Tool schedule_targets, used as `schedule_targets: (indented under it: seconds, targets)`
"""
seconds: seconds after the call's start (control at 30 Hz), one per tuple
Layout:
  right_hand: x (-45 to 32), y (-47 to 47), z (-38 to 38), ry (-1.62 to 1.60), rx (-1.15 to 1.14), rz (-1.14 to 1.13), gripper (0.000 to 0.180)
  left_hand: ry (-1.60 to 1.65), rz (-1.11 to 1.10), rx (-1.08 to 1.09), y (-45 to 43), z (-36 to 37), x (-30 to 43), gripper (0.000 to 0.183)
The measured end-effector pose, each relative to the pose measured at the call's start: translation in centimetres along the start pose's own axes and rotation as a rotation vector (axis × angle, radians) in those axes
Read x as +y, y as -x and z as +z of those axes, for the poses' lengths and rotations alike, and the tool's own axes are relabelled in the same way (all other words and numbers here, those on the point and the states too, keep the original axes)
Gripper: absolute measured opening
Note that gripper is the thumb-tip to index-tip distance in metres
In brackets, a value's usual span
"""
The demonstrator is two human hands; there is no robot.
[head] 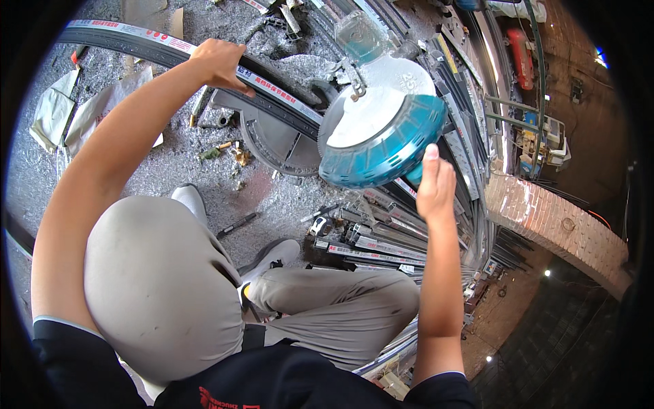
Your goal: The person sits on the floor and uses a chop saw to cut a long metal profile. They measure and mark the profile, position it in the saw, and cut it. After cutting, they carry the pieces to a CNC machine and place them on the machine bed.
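Observation:
My left hand (pixel 218 64) grips a long dark metal profile (pixel 286 110) with a printed protective strip along it. The profile lies across the grey base (pixel 273 138) of a miter saw and runs off to the upper left. My right hand (pixel 438 186) is closed around the handle of the saw, below its teal blade guard (pixel 388 148). The round blade (pixel 329 115) shows partly beside its silver cover (pixel 378 110), over the profile's right part. Whether the blade touches the profile is hidden by the guard.
Shiny metal shavings cover the floor (pixel 168 163). A tape measure (pixel 321 226) and a black marker (pixel 236 225) lie near my shoes. Many stacked profiles (pixel 378 245) fill the right side, beside a brick wall (pixel 541 204). Crumpled paper (pixel 56 110) lies at left.

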State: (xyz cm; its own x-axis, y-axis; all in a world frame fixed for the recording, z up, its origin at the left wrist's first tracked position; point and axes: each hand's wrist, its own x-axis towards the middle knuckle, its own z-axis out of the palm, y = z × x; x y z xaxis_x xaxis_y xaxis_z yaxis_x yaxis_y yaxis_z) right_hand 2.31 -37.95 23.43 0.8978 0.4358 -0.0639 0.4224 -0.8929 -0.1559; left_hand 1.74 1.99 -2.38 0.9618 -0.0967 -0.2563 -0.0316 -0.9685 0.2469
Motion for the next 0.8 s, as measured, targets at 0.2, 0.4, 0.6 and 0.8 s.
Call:
schedule_targets:
  seconds: [0.2,0.4,0.6,0.8]
  targets:
    - [-1.0,1.6,1.5,-0.02,0.051,-0.026,0.067,-0.044,0.007,0.056,-0.1,0.9,-0.3,0.113]
    - [-0.9,1.8,1.8,-0.036,0.086,-0.052,0.064,-0.039,0.005,0.059,-0.2,1.0,-0.4,0.111]
    - [-1.1,1.8,1.9,-0.032,0.085,-0.058,0.063,-0.037,0.007,0.004,-0.1,0.3,-0.3,0.112]
    - [-1.2,2.3,2.3,-0.021,0.086,-0.075,0.063,-0.04,0.006,0.05,0.1,0.3,-0.1,0.102]
